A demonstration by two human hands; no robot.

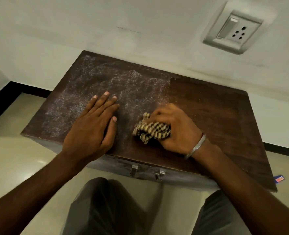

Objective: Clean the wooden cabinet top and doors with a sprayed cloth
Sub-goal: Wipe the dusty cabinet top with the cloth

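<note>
A low dark wooden cabinet [208,107] stands against the wall, seen from above. The left half of its top is covered with pale dust or spray streaks; the right half looks darker and cleaner. My left hand [93,126] rests flat on the top near the front edge, fingers straight. My right hand [174,126] grips a bunched black-and-tan checked cloth [150,131] and presses it on the top near the middle. A metal bangle sits on my right wrist. Two metal door handles [147,170] show on the front below the edge.
A white wall runs behind the cabinet with a socket and switch plate [232,30] at the upper right. Beige tiled floor [21,158] with black skirting surrounds it. A small blue and red packet [279,179] lies by the cabinet's right corner. My knees are below.
</note>
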